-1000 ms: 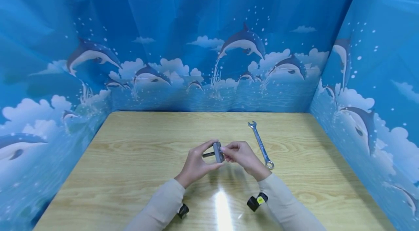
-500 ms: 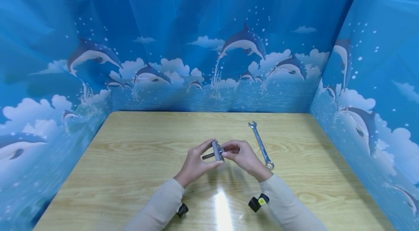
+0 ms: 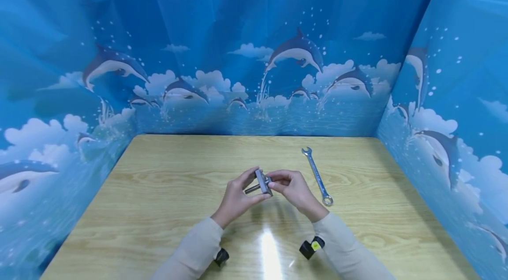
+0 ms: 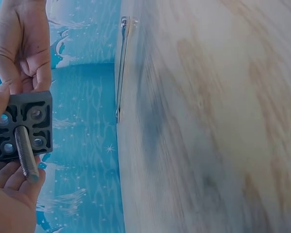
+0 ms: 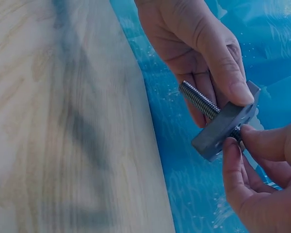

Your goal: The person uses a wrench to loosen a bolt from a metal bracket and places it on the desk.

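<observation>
A grey square plate [image 3: 261, 181] with ribs and a hole near each corner is held up over the table. My left hand [image 3: 237, 197] grips it by its edges, thumb on one side and fingers on the other. Through its middle runs a threaded bolt [image 5: 199, 99], whose long part [image 4: 25, 150] sticks out on the left hand's side. On the plate's other face, my right hand [image 3: 294, 189] pinches the short threaded end [image 5: 236, 133] between thumb and fingertips. Whether a nut sits there I cannot tell; the fingers cover it.
A combination wrench [image 3: 317, 176] lies on the wooden table [image 3: 178, 165], to the right of the hands. Blue dolphin-printed curtains [image 3: 222, 15] stand along the table's back and sides. Each sleeve's wrist carries a small black camera [image 3: 307, 249].
The plate's top edge has tilted a little to the left. My right thumb and fingers have shifted their pinch, the thumb now lower. The wrench has stayed put.
</observation>
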The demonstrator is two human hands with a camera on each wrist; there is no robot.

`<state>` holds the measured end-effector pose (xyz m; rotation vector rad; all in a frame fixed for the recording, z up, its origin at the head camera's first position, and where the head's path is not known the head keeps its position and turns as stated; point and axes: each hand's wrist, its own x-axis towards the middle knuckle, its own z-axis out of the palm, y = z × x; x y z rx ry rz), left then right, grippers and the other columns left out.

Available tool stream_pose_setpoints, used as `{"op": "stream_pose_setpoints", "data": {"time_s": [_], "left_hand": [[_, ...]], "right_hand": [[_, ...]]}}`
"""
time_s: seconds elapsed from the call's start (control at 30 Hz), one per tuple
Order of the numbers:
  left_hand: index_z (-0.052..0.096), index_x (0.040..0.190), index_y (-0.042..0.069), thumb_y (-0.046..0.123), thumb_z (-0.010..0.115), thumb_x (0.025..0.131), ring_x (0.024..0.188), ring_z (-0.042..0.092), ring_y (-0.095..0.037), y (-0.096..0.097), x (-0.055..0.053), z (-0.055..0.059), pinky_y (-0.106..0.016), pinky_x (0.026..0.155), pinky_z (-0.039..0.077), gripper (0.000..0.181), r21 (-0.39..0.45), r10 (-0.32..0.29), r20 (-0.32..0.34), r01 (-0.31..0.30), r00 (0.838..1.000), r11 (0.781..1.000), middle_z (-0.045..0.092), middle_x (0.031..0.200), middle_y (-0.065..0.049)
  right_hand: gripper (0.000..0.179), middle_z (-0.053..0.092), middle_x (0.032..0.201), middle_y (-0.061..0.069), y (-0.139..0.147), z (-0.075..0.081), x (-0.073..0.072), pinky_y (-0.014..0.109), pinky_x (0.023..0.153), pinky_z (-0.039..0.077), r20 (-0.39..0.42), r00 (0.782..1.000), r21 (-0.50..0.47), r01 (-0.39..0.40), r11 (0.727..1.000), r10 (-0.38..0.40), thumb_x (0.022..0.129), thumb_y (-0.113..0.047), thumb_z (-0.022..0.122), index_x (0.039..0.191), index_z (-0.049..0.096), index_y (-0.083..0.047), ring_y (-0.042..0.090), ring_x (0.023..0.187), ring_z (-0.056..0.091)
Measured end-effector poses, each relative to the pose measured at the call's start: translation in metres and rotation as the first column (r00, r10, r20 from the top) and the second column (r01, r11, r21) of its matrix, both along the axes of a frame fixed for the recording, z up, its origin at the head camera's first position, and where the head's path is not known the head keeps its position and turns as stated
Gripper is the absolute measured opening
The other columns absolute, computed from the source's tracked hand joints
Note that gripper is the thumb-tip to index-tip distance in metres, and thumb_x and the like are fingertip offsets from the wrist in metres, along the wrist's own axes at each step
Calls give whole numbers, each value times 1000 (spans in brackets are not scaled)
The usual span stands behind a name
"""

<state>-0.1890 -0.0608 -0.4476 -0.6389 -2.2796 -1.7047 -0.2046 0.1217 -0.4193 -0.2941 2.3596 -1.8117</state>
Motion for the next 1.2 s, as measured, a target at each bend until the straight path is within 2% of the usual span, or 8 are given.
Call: {"op": "stream_pose_setpoints", "data": {"time_s": [0.17, 0.23, 0.33, 0.5, 0.63, 0.8, 1.03, 1.2], "left_hand": [[54, 131, 2, 9, 84, 70, 120, 57, -24, -1, 0, 0, -34, 101, 47, 68, -5, 6, -24, -6, 1000, 1000, 59, 129, -17], [55, 131, 5, 13, 85, 71, 120, 57, -21, -3, -3, -5, -30, 102, 47, 68, -6, 1, -40, -1, 999, 1000, 60, 129, -15], [55, 131, 5, 14, 85, 71, 122, 56, -21, -4, -3, -4, -29, 102, 46, 67, -8, -2, -54, 1, 999, 1000, 59, 130, -14], [56, 131, 7, 13, 85, 70, 123, 55, -22, -6, -4, -3, -29, 103, 45, 68, -20, -1, -81, -1, 997, 1000, 59, 131, -11], [57, 130, 8, 9, 86, 69, 121, 56, -23, -7, -5, -3, -30, 102, 47, 68, -84, 7, -135, -19, 991, 996, 61, 129, -10], [57, 130, 7, 9, 87, 66, 120, 58, -23, -7, -4, -4, -32, 103, 47, 71, -169, -3, -195, -31, 981, 985, 61, 129, -10], [57, 131, 8, 9, 87, 67, 121, 57, -21, -5, -4, -3, -32, 104, 46, 71, -166, -21, -186, -11, 982, 986, 61, 130, -7], [56, 132, 14, 12, 86, 69, 121, 56, -19, -5, -3, -2, -33, 104, 47, 70, -164, -25, -168, -3, 985, 987, 61, 130, -4]], "right_hand": [[27, 70, 99, 11, 1, -5, 0, 35, 82, 59, -26, 1000, 10, -12, 1000, 12, 86, -6, 70, 112, 68, -2, 19, 86, 67], [29, 70, 102, 12, 1, -5, 0, 34, 83, 59, -54, 998, 25, -35, 999, 36, 86, -8, 70, 115, 66, -3, 20, 89, 67], [37, 68, 109, 13, 4, -3, 0, 31, 85, 58, -48, 996, 41, -75, 996, 77, 89, -16, 68, 123, 61, -2, 23, 95, 66], [53, 64, 114, 17, 9, -1, -4, 33, 89, 57, 109, 988, -4, -112, 994, 112, 96, -39, 56, 127, 55, 5, 24, 99, 66], [62, 68, 97, 16, 11, -2, -9, 35, 86, 59, 248, 959, -73, -125, 989, 139, 95, -47, 54, 115, 59, 11, 18, 84, 68], [59, 68, 79, 6, 12, -1, -12, 35, 79, 61, 330, 931, -86, -139, 987, 159, 95, -48, 54, 99, 63, 10, 12, 68, 65], [51, 61, 67, 1, 10, 3, -13, 17, 54, 54, 363, 919, -41, -150, 988, 154, 94, -46, 57, 86, 66, 3, 6, 55, 57], [38, 64, 73, 3, 13, 9, -12, 25, 65, 59, 326, 932, -34, -152, 988, 155, 94, -30, 62, 97, 65, 8, 8, 62, 60]]}}
